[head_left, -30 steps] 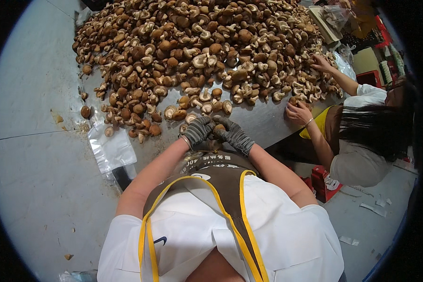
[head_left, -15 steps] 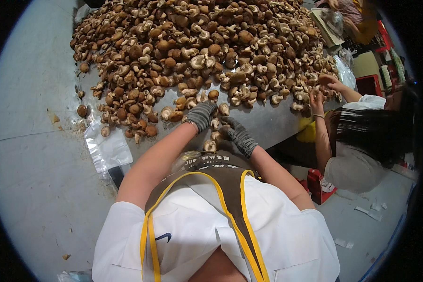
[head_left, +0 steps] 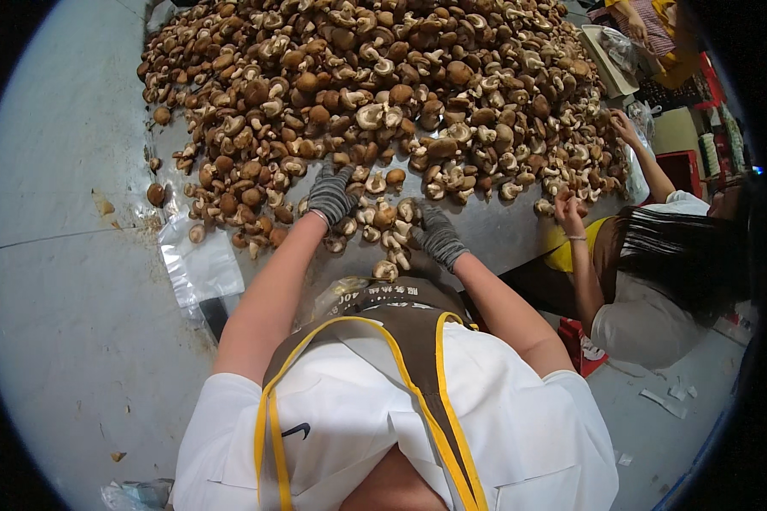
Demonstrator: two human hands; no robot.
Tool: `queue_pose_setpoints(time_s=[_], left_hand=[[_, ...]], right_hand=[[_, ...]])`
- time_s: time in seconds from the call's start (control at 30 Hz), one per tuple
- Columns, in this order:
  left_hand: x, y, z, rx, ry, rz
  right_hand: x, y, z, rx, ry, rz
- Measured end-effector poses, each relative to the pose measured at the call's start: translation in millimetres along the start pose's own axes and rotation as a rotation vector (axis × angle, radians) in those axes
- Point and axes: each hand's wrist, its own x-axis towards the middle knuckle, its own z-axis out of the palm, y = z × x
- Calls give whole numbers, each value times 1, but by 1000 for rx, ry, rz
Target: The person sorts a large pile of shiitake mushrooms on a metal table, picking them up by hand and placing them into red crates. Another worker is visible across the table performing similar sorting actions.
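My left hand, in a grey striped glove, lies at the near edge of a large heap of brown shiitake mushrooms. Its fingers are apart and reach forward among the caps. Between my two hands sits a small cluster of mushrooms on the metal table. My right hand, gloved alike, rests at the right side of that cluster, fingers stretched forward and touching or nearly touching it. One mushroom lies at the table's near edge, close to my apron.
A clear plastic bag hangs at the table's left front corner. To the right, a co-worker's hands handle mushrooms at the same heap. Another person stands at the far right. Red crates and a pale tray are there too.
My left hand has moved left and forward into the heap's edge, and my right hand slightly right. More mushrooms now lie between them. The co-worker's far hand has reached forward to the heap.
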Motion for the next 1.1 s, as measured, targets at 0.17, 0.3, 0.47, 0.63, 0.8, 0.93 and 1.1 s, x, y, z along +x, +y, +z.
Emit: queue_pose_setpoints(time_s=[0.17,0.3,0.47,0.63,0.8,0.93,1.1], left_hand=[[-14,-9,6,49,-48,102],[-39,2,-5,204,21,75],[-14,19,17,-21,103,187],[26,61,11,327,-132,121],[46,20,12,130,-129,180],[20,4,-17,243,-200,74],[8,-35,-8,-345,-88,-72]], right_hand=[[-7,10,12,36,-49,-69],[-10,12,17,114,40,-77],[-11,12,19,122,66,-74],[-12,11,11,180,46,-39],[-14,-1,2,188,155,5],[-13,15,14,184,246,2],[-8,-3,-1,230,268,-28]])
